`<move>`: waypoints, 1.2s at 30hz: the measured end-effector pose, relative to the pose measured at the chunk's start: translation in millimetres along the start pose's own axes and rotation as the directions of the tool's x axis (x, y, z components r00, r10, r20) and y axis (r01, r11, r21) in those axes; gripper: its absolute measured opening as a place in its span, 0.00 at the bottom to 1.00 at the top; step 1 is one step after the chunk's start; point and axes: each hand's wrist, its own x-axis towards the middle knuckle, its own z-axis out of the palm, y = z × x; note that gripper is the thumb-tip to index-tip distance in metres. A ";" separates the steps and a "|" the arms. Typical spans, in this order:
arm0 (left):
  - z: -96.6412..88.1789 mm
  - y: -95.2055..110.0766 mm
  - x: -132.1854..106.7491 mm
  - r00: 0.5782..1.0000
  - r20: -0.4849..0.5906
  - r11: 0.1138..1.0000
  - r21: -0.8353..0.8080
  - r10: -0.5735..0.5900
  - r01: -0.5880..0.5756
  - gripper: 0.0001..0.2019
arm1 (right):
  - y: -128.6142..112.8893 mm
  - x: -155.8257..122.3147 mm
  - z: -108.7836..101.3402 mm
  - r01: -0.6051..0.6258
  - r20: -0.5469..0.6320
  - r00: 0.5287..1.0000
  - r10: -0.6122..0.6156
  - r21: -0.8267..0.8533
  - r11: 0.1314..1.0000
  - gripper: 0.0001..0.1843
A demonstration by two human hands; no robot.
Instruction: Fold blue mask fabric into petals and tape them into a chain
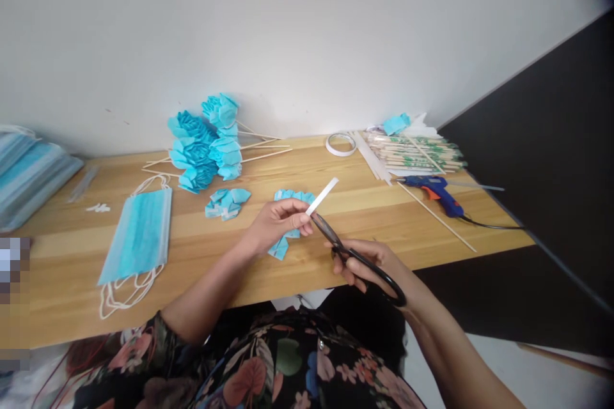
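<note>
Between the thumb and fingers of my left hand is pinched a narrow white strip, slanting up to the right. My right hand grips a pair of black-handled scissors, whose blade tips meet the strip's lower end beside my left fingertips. Whether the blades have cut into it cannot be seen. Beneath my left hand lie folded blue pieces, partly covered by it. Another bunch of folded blue pieces rests to the left of that hand.
Blue flowers on sticks are piled near the wall. Face masks lie at left, with a larger stack beyond. At right are a tape roll, bundled wooden sticks, a blue glue gun and a loose stick.
</note>
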 end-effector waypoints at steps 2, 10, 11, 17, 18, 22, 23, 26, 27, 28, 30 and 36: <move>0.3 0.0 -0.3 1.000 0.001 1.000 -0.018 0.004 -0.004 0.19 | 0.0 1.3 -0.8 0.000 0.009 1.000 0.000 0.001 1.000 0.35; -0.5 -2.6 -0.1 0.999 0.043 0.997 -0.078 0.002 0.002 0.20 | -0.6 3.8 -2.8 0.011 0.000 1.000 -0.011 -0.029 1.000 0.33; -0.6 -2.7 -0.3 0.999 0.047 0.997 -0.083 0.001 0.003 0.20 | -1.6 4.0 -2.6 0.007 0.000 1.000 -0.007 -0.025 1.000 0.33; -1.3 0.3 -2.6 1.000 0.025 1.000 -0.010 0.011 -0.011 0.16 | -2.8 2.0 -4.3 0.030 0.028 0.999 -0.030 -0.008 1.000 0.33; -1.4 0.9 -2.8 1.000 0.022 1.000 0.008 0.023 -0.023 0.15 | -2.1 1.5 -4.9 0.039 0.037 0.999 -0.039 -0.008 0.999 0.32; -1.3 1.0 -2.3 0.998 0.009 0.998 0.031 0.056 -0.056 0.15 | -0.8 0.7 -5.3 0.056 0.069 0.996 -0.054 -0.025 0.998 0.31; -1.1 0.9 -2.0 0.998 0.002 0.998 0.030 0.058 -0.058 0.16 | -1.1 0.7 -4.7 0.060 0.073 0.996 -0.057 -0.033 0.998 0.30; -0.5 1.9 -1.5 0.998 -0.015 0.998 0.033 0.061 -0.061 0.18 | -3.3 0.6 -2.4 0.052 0.085 0.995 -0.047 -0.049 0.997 0.30; -0.4 2.8 -1.6 0.998 -0.018 0.997 0.034 0.064 -0.064 0.18 | -4.3 0.4 -1.8 0.036 0.093 0.995 -0.031 -0.056 0.998 0.30; -0.3 4.0 -1.7 0.997 -0.022 0.997 0.036 0.069 -0.068 0.18 | -5.1 0.1 -1.5 0.018 0.103 0.995 -0.011 -0.064 0.998 0.31; -0.2 6.5 -2.0 0.997 -0.028 0.996 0.043 0.076 -0.075 0.18 | -6.0 -0.5 -2.0 -0.015 0.109 0.994 0.024 -0.083 0.996 0.31; -0.3 7.6 -3.2 0.999 0.001 0.999 0.027 0.047 -0.047 0.21 | -2.1 0.1 -8.8 0.012 0.000 1.000 -0.012 -0.093 0.996 0.31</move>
